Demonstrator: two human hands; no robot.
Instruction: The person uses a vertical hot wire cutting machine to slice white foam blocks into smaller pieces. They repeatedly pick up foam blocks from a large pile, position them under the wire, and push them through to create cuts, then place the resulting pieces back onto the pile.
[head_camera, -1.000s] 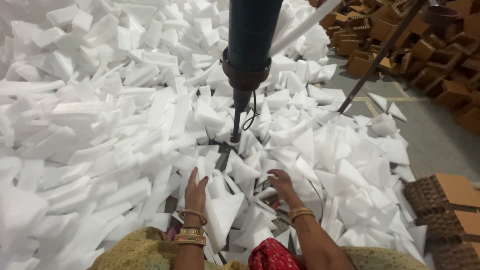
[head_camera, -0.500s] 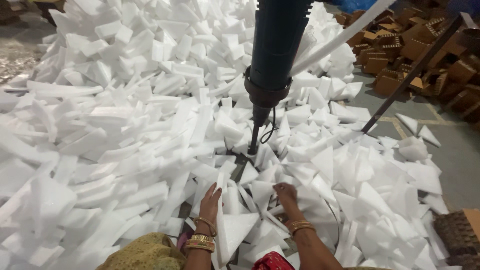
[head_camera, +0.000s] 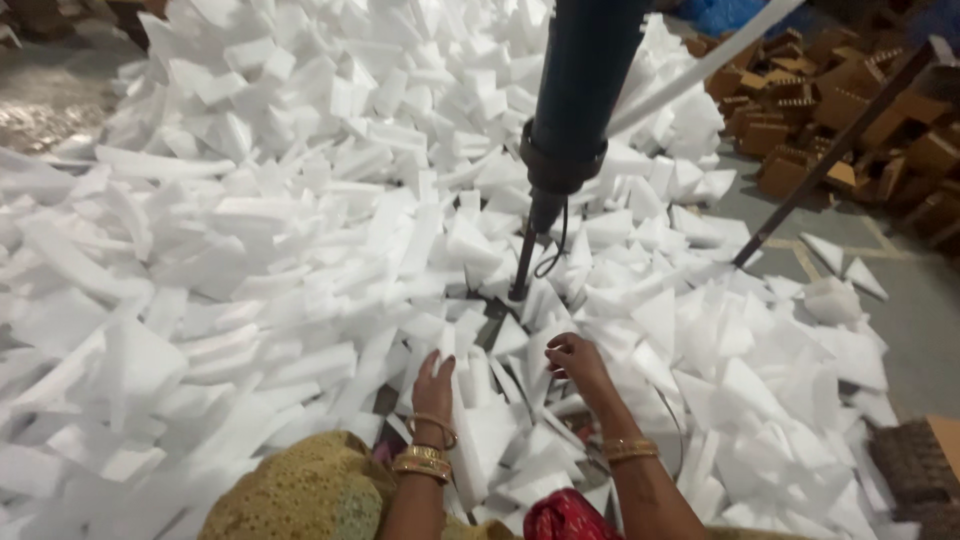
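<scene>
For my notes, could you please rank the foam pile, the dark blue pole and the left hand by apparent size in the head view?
1. Foam pile.
2. Dark blue pole, enlarged by nearness.
3. Left hand.

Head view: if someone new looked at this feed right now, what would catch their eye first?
First, the huge heap of white foam offcuts that fills most of the floor. Next, the dark blue machine column that comes down from the top centre and ends in a thin rod among the pieces. Just below it, the left hand and the right hand, both with gold bangles, work among the triangular pieces; brown blocks are piled at the upper right.
</scene>
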